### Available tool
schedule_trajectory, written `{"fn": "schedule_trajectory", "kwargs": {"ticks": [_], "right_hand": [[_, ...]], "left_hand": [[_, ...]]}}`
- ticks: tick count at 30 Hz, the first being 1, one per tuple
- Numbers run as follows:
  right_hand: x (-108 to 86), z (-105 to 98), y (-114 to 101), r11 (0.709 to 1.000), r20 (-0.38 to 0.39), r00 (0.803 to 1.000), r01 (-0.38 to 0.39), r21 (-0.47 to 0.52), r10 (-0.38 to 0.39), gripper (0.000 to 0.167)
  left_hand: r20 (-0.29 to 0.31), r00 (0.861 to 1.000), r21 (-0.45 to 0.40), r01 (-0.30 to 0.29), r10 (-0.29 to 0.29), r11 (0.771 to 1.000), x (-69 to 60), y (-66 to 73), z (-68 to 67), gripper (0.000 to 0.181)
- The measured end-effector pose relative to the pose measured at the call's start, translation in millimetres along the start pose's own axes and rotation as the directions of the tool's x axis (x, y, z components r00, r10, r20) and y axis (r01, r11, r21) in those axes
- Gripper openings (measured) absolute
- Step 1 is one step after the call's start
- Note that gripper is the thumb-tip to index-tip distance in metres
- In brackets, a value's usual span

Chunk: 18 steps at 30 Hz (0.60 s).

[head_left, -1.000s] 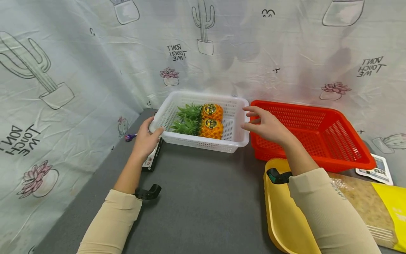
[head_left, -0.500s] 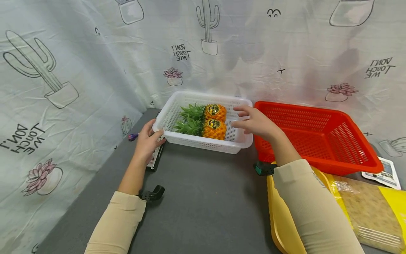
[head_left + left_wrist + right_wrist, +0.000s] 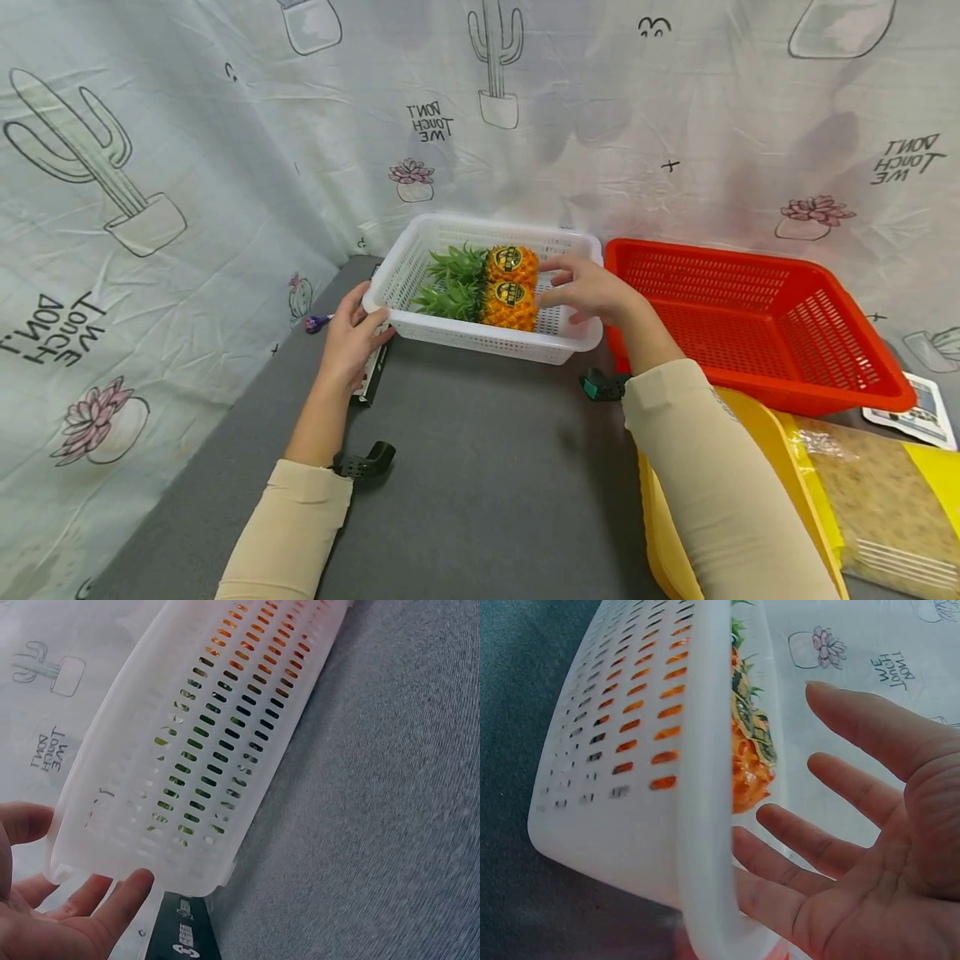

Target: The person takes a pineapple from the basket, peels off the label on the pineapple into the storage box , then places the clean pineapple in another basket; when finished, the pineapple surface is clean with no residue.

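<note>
A white plastic basket (image 3: 480, 336) stands near the back curtain, with two small orange pineapples (image 3: 510, 307) lying side by side in it, green leaves to the left and dark round labels on top. My left hand (image 3: 352, 342) holds the basket's front left corner; in the left wrist view the fingertips (image 3: 139, 881) rest against its outer end wall. Over the basket's right end reaches my right hand (image 3: 592, 292), its fingers spread and just right of the pineapples. In the right wrist view nothing lies between those fingers (image 3: 810, 840).
A red basket (image 3: 757, 392) stands to the right of the white one. Below it are a yellow tray (image 3: 660, 533), partly under my right sleeve, and a yellow-and-clear bag (image 3: 885, 500). A dark box (image 3: 367, 379) and a purple-wrapped item (image 3: 315, 323) lie on the left.
My right hand has moved left from the basket's right rim to over its inside, close to the pineapples. The left hand stays at the corner. The view has shifted slightly.
</note>
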State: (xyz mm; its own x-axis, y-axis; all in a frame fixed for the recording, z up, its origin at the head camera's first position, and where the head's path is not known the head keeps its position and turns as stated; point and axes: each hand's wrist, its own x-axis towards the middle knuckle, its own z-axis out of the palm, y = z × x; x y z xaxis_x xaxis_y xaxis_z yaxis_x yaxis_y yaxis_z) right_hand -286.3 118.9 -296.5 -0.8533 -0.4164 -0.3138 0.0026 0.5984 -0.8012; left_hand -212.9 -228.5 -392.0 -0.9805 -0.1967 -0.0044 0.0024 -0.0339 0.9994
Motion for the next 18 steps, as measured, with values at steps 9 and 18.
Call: {"fn": "schedule_trajectory", "kwargs": {"ticks": [9, 18], "right_hand": [[15.5, 9, 7, 1.000, 0.018, 1.000, -0.021, -0.003, 0.021, 0.076], [26.9, 12, 6, 0.995, 0.037, 0.995, -0.096, 0.037, 0.094, 0.075]], "left_hand": [[-0.001, 1.000, -0.031, 0.012, -0.012, 0.999, -1.2, 0.7, 1.0, 0.068], [-0.006, 1.000, -0.043, 0.015, -0.016, 0.999, -2.0, 2.0, 0.9, 0.068]]}}
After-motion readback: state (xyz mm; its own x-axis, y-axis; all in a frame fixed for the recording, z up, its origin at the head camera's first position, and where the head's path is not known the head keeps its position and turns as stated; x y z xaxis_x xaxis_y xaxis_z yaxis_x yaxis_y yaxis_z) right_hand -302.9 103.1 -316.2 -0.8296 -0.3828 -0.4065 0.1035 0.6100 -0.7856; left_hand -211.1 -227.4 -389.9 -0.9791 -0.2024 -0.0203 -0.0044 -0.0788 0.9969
